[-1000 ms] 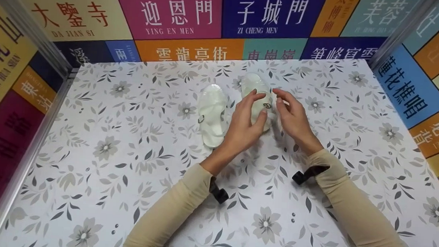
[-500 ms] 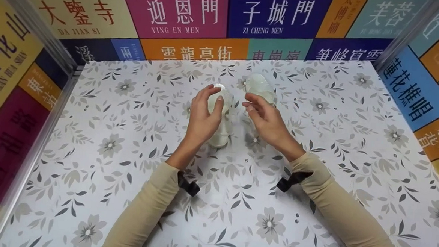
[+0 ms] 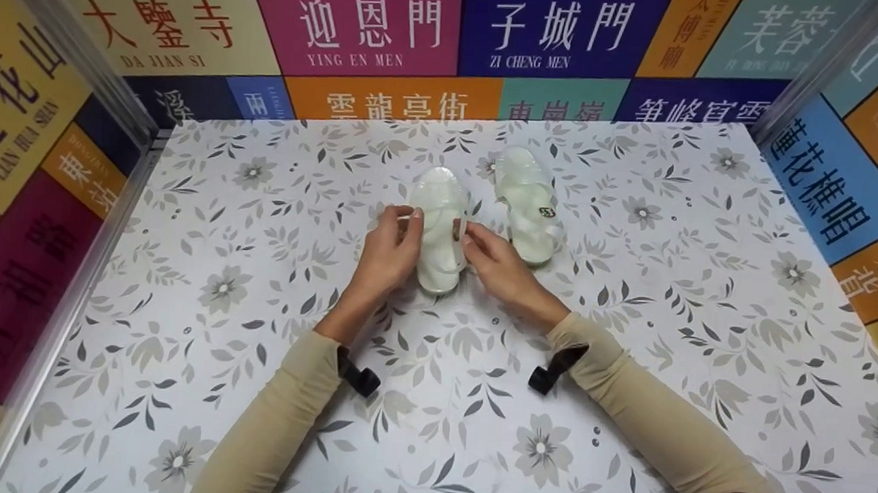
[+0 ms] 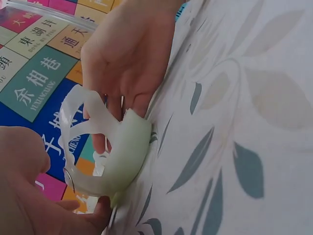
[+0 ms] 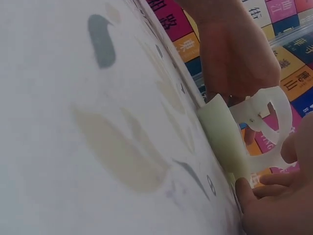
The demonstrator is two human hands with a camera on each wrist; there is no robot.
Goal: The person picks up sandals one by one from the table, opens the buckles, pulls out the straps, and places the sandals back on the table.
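A pale, translucent green-white strappy sandal (image 3: 439,239) lies on the table with its heel toward me. My left hand (image 3: 386,257) holds its left side, the thumb near the straps and the fingers low by the sole. On the opposite side, my right hand (image 3: 504,271) grips it with curled fingers at the edge. The left wrist view shows the sandal (image 4: 132,152) heel-on, its straps arching over the sole. A matching sandal (image 3: 529,210) with a small dark buckle lies to the right and slightly farther back, apart from both hands.
A white cloth with grey leaves and flowers covers the table (image 3: 251,387). Colourful panels with lettering (image 3: 375,29) rise behind it and at both sides, with clear corner strips (image 3: 816,71) between them. Each wrist wears a small black camera (image 3: 360,381).
Both hands have moved left from the right sandal to the left one and come down on its two sides. The left sandal now points more nearly straight away from me.
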